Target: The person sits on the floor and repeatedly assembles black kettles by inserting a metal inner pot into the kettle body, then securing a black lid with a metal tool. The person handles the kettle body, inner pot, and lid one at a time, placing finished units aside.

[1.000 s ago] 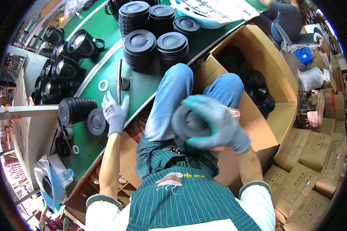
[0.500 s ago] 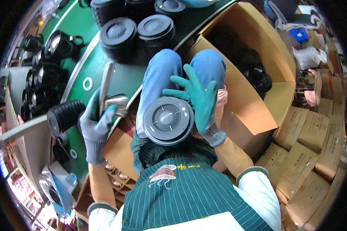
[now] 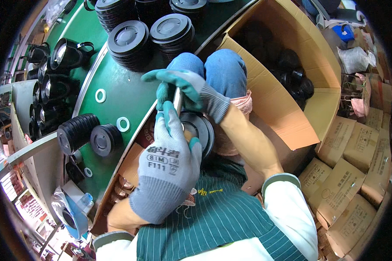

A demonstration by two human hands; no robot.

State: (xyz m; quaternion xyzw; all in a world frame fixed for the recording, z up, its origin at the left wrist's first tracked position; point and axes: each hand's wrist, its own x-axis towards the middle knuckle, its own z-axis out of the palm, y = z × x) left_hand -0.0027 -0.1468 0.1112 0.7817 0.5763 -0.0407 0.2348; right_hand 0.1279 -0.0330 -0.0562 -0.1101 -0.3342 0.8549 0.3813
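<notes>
My left hand [image 3: 167, 161], in a grey and teal glove, is closed around a silvery metal tool [image 3: 177, 101] with a long, narrow bar. My right hand [image 3: 185, 89], gloved alike, is bent over the tool's upper end, its fingers curled around it. Both hands are over my lap. Below them lies a round dark grey lid-like piece [image 3: 200, 130], partly covered by my left hand. The tool's lower part is hidden behind the left glove, so I cannot tell whether it touches the lid.
Stacks of black round lids [image 3: 128, 37] stand on the green bench [image 3: 89, 130], with white rings [image 3: 100, 95] nearby. Black pots [image 3: 59, 87] line the left. An open carton [image 3: 287, 117] holding black parts stands at right, beside closed cartons [image 3: 339, 187].
My left hand has brought the metal tool from the bench side over the lid. My right hand has left the lid's edge and closed over the tool's upper end.
</notes>
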